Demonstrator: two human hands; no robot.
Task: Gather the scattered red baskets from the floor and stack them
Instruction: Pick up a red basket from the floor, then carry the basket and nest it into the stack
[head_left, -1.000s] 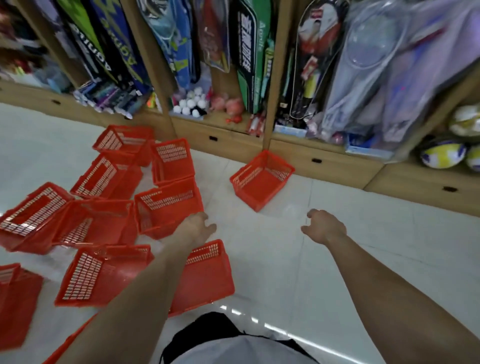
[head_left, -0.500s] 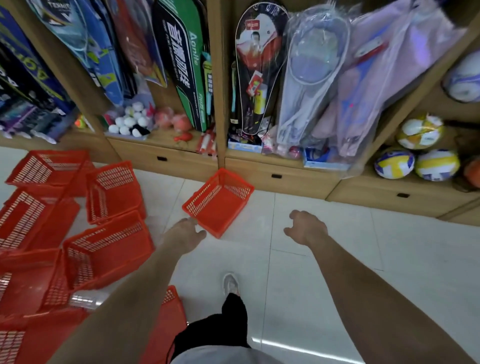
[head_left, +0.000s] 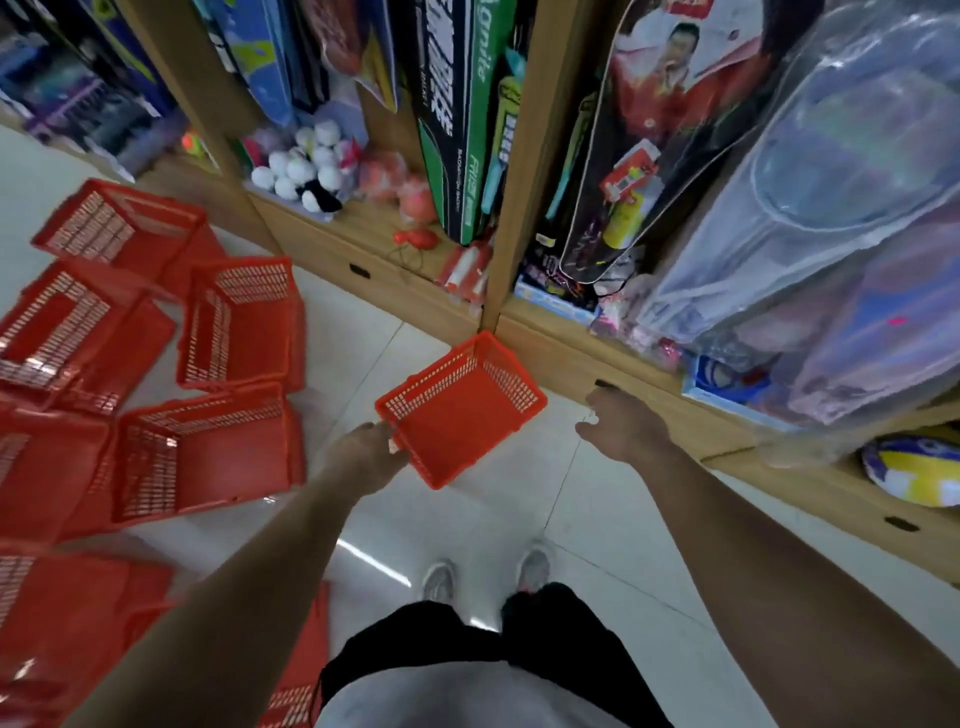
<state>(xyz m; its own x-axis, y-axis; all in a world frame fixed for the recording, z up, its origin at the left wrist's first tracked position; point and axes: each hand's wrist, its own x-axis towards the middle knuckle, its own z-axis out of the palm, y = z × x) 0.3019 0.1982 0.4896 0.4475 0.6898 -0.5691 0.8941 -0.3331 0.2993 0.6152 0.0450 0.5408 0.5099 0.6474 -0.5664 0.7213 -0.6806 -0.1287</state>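
Pale tiled floor (head_left: 519, 519) below wooden shelving (head_left: 524, 208) packed with racket bags (head_left: 452, 104), white balls (head_left: 301, 169) and 1 volleyball (head_left: 909, 475) at far right. 1 red basket (head_left: 467, 415) sits upright on the floor just before the shelf base, apart from the other red baskets (head_left: 208, 452) tipped in a heap at left. Left hand (head_left: 366, 449) meets its near corner rim; whether it grips, cannot tell. Right hand (head_left: 626, 428) is released, fingers loose, beside the basket and apart from it. 0.5 s ago the left hand was short of the basket; now 2 shoes (head_left: 439, 579) show.
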